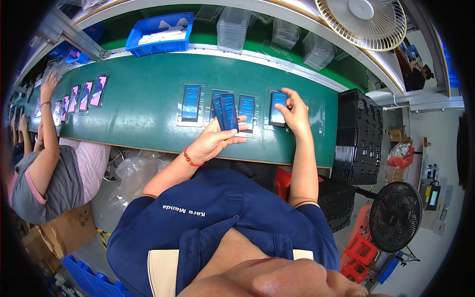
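Dark packs fanned upright in my left hand.
Right hand pinches another pack over the belt, just right.

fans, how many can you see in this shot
2. A cream fan hangs at the top right above the belt, and a black fan stands on the floor at the lower right. Others may be out of view.

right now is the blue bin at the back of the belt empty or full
Partly filled: the blue bin holds a layer of white pieces, with its walls rising above them.

L hand holding dark packs, R hand on pack
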`<state>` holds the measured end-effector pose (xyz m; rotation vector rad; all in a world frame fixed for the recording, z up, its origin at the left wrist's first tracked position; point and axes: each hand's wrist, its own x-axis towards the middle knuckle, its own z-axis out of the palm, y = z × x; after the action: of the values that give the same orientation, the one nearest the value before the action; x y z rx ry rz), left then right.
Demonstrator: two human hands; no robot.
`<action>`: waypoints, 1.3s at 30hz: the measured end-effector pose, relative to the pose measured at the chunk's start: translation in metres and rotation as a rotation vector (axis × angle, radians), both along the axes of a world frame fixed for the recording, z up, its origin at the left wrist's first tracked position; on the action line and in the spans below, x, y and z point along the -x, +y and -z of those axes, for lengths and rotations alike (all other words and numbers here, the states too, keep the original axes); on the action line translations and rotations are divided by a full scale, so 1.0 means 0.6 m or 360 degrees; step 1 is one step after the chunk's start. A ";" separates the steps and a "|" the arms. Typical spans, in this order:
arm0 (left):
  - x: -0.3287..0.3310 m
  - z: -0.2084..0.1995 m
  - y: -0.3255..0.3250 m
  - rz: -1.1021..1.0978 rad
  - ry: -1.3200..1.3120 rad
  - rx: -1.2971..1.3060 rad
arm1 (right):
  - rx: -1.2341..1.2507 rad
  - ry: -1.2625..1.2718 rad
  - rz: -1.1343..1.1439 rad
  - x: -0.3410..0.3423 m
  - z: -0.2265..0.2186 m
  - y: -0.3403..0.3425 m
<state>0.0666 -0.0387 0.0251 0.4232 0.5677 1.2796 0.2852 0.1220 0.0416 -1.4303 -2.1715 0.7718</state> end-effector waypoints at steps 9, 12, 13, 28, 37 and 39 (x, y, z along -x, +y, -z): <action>-0.037 -0.013 0.020 -0.0059 0.0555 0.0115 | -0.0067 0.0500 0.0036 0.049 -0.013 -0.084; -0.050 -0.012 0.026 -0.0094 0.0682 0.0057 | 0.0319 0.1003 -0.0190 0.054 -0.007 -0.092; -0.053 -0.019 0.028 -0.0035 0.0692 0.0115 | 0.0217 0.0971 -0.0011 0.031 -0.022 -0.077; -0.057 -0.022 0.046 -0.0049 0.0766 0.0022 | -0.0444 0.0151 0.0164 -0.021 -0.023 -0.077; -0.055 -0.022 0.033 -0.0582 0.2566 -0.0915 | -0.0006 0.0974 0.0547 -0.159 -0.014 0.012; -0.059 -0.018 0.028 -0.0567 0.2950 -0.0779 | 0.0016 0.0455 0.0659 -0.249 0.038 0.045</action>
<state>0.1020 -0.0217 0.0361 2.0381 1.9048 1.0205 0.4349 0.1490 0.0186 -1.5925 -1.5909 0.7755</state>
